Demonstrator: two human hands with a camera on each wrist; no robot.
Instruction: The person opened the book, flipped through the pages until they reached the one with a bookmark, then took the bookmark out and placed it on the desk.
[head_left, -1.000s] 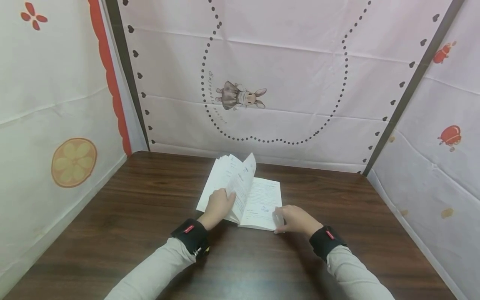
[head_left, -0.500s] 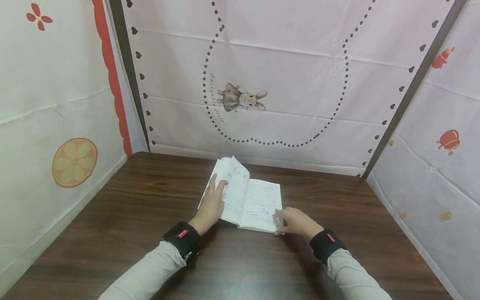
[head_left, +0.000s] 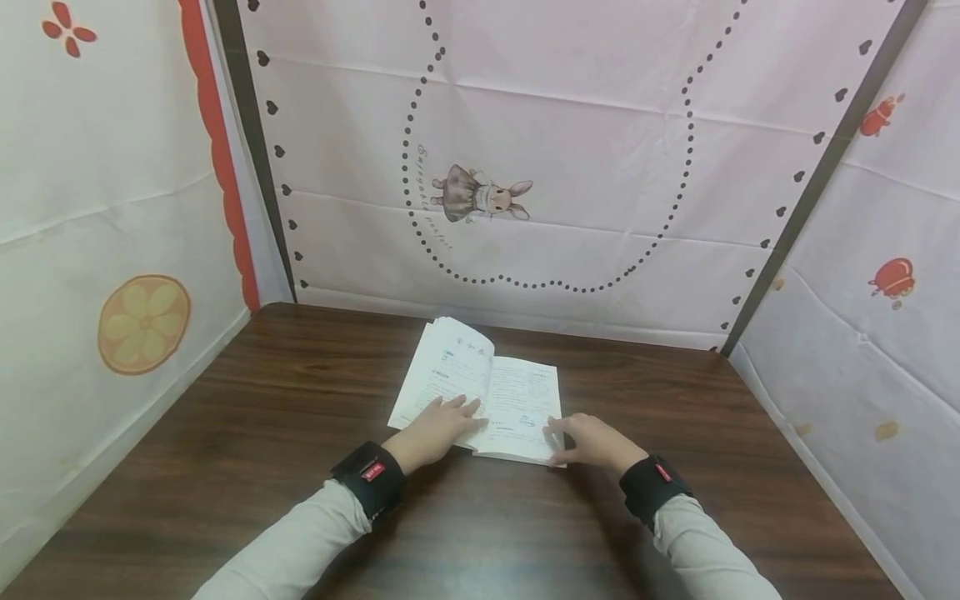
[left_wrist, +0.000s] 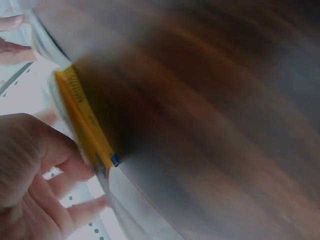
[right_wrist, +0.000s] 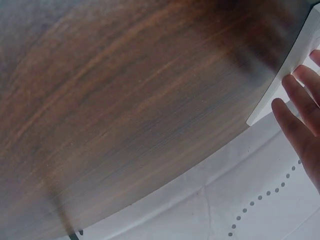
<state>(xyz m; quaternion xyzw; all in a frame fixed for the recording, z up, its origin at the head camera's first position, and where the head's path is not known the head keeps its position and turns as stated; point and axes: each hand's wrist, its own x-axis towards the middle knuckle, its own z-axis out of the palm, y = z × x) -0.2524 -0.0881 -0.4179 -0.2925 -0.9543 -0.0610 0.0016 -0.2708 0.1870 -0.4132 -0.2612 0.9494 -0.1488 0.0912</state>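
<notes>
An open paperback book (head_left: 521,396) with printed white pages lies on the table, its left pages arching up near the middle. My left hand (head_left: 435,432) rests on the lower part of the left page, fingers spread over the paper. In the left wrist view, the book's yellow spine (left_wrist: 86,120) faces the camera and the left hand (left_wrist: 37,170) is beside it, fingertips at the pages. At the lower right corner, my right hand (head_left: 596,442) touches the right page, with thumb and fingers apart. The right wrist view shows its fingers (right_wrist: 300,105) fairly straight at the page edge.
The dark wood-grain table (head_left: 480,533) extends around the book. Behind it hangs a pale curtain (head_left: 585,192) with a rabbit print, and printed cloth (head_left: 112,208) walls in the left side. Similar cloth (head_left: 840,350) stands at the right.
The left hand has let go of a raised page, swept it over to the left, then come down onto the lower left page. The right hand has stayed at the right corner.
</notes>
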